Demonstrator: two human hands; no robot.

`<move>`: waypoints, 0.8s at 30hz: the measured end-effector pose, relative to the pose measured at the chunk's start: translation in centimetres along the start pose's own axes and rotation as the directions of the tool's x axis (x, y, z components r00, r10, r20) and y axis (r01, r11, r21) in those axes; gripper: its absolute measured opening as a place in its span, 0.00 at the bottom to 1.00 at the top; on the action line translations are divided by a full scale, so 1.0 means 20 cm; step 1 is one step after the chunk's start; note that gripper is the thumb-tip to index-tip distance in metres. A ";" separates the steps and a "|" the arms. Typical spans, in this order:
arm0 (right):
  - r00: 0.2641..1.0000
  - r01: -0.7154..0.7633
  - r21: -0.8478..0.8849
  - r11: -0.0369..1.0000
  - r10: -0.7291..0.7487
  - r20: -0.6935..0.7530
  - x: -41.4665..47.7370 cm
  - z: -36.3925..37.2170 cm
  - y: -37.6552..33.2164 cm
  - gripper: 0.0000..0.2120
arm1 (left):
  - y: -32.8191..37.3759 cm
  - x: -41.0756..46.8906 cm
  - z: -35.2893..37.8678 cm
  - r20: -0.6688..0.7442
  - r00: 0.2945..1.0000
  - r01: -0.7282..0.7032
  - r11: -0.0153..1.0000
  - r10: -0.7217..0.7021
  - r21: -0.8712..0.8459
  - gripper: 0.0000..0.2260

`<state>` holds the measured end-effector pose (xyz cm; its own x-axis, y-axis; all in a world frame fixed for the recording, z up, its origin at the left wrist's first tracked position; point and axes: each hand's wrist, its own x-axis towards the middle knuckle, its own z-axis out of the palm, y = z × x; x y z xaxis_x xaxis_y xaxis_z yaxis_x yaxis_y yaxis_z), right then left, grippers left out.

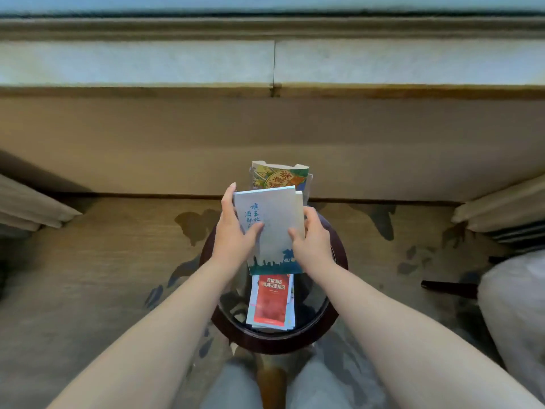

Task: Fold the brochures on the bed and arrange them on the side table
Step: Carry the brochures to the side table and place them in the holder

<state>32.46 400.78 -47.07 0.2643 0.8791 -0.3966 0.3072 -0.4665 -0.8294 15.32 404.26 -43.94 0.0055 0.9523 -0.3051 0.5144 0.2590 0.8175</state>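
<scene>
In the middle of the frame I hold a pale brochure [274, 228] between both hands, above the table [274, 345]. It is a folded, matte paper rectangle with blue characters down its left side and a teal silhouette strip along the bottom; a second leaf edge shows at its right. My left hand [236, 231] grips its left edge, thumb pressed on the cover. My right hand [309, 240] grips the right edge, fingers curled round it.

The table is round, with a dark glossy wooden rim and a glass top. On the glass, just below the held sheet, lies a flat stack topped by a red brochure [271, 302]. Above my hands a colourful brochure [280, 177] stands upright, its top edge notched. A beige carpet [118, 246] with dark leaf shapes spreads around.
</scene>
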 end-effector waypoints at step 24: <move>0.868 0.446 -0.753 0.484 -0.440 0.231 0.28 -0.30 -0.38 0.26 | 0.47 0.35 -0.08 0.263 0.862 -0.476 0.516 0.433 0.712 0.06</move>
<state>36.97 408.70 -40.58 -0.1170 0.9907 -0.0700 0.9551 0.0929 -0.2814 18.91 413.62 -37.56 0.4532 0.8906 -0.0379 0.8733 -0.4350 0.2194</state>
